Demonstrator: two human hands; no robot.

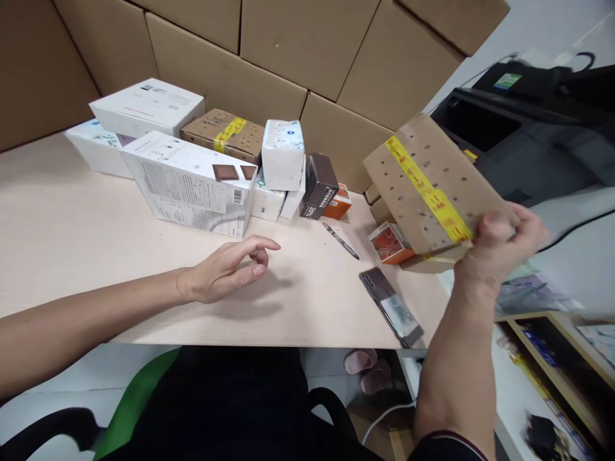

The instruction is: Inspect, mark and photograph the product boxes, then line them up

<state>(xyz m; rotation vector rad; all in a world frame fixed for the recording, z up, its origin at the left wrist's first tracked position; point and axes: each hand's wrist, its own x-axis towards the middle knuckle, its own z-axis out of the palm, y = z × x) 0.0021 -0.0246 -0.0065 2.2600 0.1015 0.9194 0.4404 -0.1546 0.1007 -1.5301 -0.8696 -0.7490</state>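
One tilted box (435, 189), its long axis running far left to near right, sits gripped in the right hand (502, 240); the left hand (228, 269) is free, loosely curled.

I see this from my own head, the camera facing forward and steeply down over the pale wood-look tabletop (327, 307). My bare left hand (228, 269) and bare right hand (502, 240) sit near the lens, my black-clothed lap (230, 410) directly beneath. The stacked brown cardboard cartons (211, 64) close off the far side; the black boxy machine (538, 153) leans in at right.
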